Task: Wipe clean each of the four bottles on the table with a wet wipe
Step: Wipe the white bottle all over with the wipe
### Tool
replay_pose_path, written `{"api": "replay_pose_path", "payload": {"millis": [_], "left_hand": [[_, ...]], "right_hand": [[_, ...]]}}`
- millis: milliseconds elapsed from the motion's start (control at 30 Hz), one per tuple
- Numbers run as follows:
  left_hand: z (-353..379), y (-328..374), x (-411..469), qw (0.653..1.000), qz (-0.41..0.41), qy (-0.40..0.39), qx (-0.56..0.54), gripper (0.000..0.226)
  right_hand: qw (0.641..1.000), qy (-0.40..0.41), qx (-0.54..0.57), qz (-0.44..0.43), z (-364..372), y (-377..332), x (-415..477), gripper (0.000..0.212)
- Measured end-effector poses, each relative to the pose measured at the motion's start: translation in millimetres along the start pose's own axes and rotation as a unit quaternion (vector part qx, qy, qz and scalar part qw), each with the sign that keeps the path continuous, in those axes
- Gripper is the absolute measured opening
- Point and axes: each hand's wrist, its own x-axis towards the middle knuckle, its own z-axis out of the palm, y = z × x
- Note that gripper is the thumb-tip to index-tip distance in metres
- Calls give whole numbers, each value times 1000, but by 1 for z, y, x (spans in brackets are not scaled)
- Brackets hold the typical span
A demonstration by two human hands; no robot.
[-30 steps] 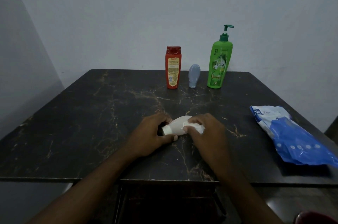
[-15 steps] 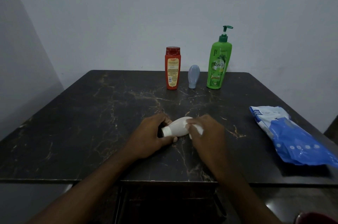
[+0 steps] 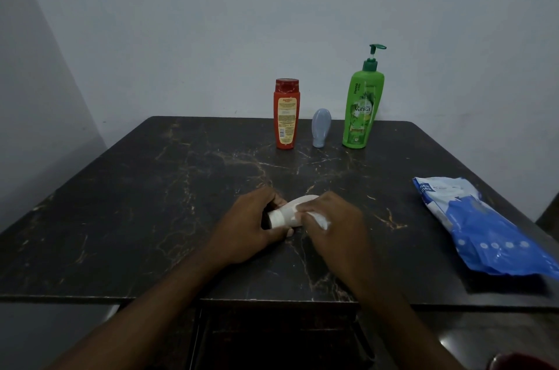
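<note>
white bottle (image 3: 291, 212) lies on its side near front-centre of the dark marble-look table (image 3: 145, 206), cap end pointing left, rounded base end pointing back-right. left hand (image 3: 249, 226) grasps it at the cap/neck end: fingers curled over the far side, thumb on the near side, so only a white band of the cap shows. right hand (image 3: 334, 226) sits on the btl's body from the right, fingers bent & pinching a bunched wet wipe (image 3: 319, 218) against it. the wipe shows as a crumpled white bit under the fingertips. can't tell if the btl rests on the tabletop or sits just above it, since the hands hide its underside.

other 3 btls stand upright in a row at the back edge, well apart from the hands. red bottle (image 3: 286, 115) w/ a yellow label is on the left, small grey-blue bottle (image 3: 321, 127) is in the middle standing on its narrow end, and tall green pump bottle (image 3: 363, 109) is on the right w/ nozzle pointing right. they're near each other, none touching as far as i can see.

blue & white wipes pack (image 3: 478, 227) lies flat on the table's right side, well apart from the right hand. plain grey wall (image 3: 211, 21) behind. dark red thing (image 3: 520, 363) at the bottom right corner, below table level, too cut off to tell what it is.
</note>
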Motion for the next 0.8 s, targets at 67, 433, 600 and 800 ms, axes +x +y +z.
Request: {"api": "replay_pose_path", "payload": {"millis": [67,433,600,800], "left_hand": [[0,0,0,1000,2,1,6,40],[1,-2,0,1000,23,14,16,39],[2,-2,0,999,28,19,16,40],[0,-1,0,999,25,14,14,40]], "right_hand": [[997,29,18,71,-6,4,2,11],[1000,0,10,0,-5,-5,2,19],[996,48,9,69,-4,4,3,16],[995,67,6,71,-7,5,4,17]]}}
